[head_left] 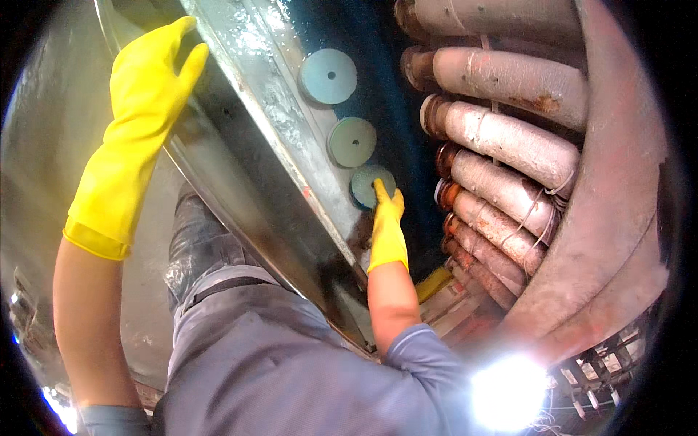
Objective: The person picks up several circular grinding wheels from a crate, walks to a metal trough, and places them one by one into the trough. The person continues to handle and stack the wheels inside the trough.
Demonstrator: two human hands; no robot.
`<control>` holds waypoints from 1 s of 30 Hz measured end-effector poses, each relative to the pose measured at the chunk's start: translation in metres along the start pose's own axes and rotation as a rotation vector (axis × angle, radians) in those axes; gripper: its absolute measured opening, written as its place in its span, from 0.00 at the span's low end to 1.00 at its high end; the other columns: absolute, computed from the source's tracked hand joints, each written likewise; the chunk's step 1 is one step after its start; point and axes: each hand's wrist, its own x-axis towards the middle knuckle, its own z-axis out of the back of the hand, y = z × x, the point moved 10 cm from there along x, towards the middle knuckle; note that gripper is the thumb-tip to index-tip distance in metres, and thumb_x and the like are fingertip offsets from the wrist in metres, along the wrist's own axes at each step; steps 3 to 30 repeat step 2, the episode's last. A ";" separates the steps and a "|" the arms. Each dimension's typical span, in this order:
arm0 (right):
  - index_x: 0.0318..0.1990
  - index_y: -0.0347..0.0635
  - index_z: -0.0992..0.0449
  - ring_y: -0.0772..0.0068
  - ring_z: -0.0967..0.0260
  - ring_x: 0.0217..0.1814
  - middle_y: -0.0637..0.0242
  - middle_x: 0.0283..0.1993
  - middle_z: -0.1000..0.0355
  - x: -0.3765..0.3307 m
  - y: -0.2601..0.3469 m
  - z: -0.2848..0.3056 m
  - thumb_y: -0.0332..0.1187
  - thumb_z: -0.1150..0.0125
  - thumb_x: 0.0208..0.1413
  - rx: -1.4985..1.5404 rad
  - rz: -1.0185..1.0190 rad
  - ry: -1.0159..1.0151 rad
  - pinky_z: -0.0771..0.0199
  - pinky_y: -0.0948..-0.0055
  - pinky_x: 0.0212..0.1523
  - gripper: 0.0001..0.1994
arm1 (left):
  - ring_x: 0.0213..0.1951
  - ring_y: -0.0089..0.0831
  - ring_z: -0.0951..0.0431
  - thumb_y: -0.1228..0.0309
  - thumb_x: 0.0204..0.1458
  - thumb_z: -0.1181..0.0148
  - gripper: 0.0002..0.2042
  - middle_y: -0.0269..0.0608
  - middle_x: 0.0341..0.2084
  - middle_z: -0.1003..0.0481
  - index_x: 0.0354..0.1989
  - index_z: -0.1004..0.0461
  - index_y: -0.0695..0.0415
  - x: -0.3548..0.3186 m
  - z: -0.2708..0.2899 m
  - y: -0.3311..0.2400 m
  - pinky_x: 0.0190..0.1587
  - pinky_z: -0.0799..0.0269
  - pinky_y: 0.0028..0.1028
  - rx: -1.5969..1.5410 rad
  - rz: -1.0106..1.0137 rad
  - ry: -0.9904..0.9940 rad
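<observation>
Two yellow-gloved hands are up against a big metal vessel, and the view is tight. Filling the right side of the frame, the curved rusty wall (618, 182) sweeps round, and stacked against it sits a bank of wrapped pipes (509, 145), pale and stained, tied with thin wire, running from the upper centre down toward the lower right. Cutting diagonally from the top centre to the lower middle comes a long wet metal panel (269, 123), shiny and streaked. Low in the frame, the person's grey clothing (291, 363) takes up the bottom centre. Now the left hand (149, 80), upper left, lies flat and spread wide on the panel's outer edge, fingers open, gripping nothing. The right hand (387, 218), centre frame, reaches into the dark gap between panel and pipes, fingertips touching the lowest disc (367, 182); whether it pinches it or only presses, I cannot tell. Above that one, two more round grey-green discs, the middle disc (352, 142) and the top disc (328, 75), line up along the panel, each with a small centre hole.
</observation>
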 end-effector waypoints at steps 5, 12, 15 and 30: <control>0.58 0.30 0.22 0.49 0.18 0.53 0.49 0.53 0.18 0.000 -0.015 0.010 0.41 0.19 0.54 0.542 0.018 0.018 0.20 0.49 0.62 0.30 | 0.56 0.45 0.19 0.54 0.60 0.34 0.23 0.46 0.53 0.17 0.62 0.22 0.50 -0.003 0.002 0.004 0.61 0.27 0.39 -0.016 0.022 -0.008; 0.58 0.30 0.22 0.49 0.18 0.53 0.49 0.53 0.18 0.000 -0.015 0.010 0.41 0.19 0.54 0.542 0.018 0.018 0.20 0.49 0.62 0.30 | 0.56 0.45 0.19 0.54 0.60 0.34 0.23 0.46 0.53 0.17 0.62 0.22 0.50 -0.003 0.002 0.004 0.61 0.27 0.39 -0.016 0.022 -0.008; 0.58 0.30 0.22 0.49 0.18 0.53 0.49 0.53 0.18 0.000 -0.015 0.010 0.41 0.19 0.54 0.542 0.018 0.018 0.20 0.49 0.62 0.30 | 0.56 0.45 0.19 0.54 0.60 0.34 0.23 0.46 0.53 0.17 0.62 0.22 0.50 -0.003 0.002 0.004 0.61 0.27 0.39 -0.016 0.022 -0.008; 0.58 0.30 0.22 0.49 0.18 0.53 0.49 0.53 0.18 0.000 -0.015 0.010 0.41 0.19 0.54 0.542 0.018 0.018 0.20 0.49 0.62 0.30 | 0.56 0.45 0.19 0.54 0.60 0.34 0.23 0.46 0.53 0.17 0.62 0.22 0.50 -0.003 0.002 0.004 0.61 0.27 0.39 -0.016 0.022 -0.008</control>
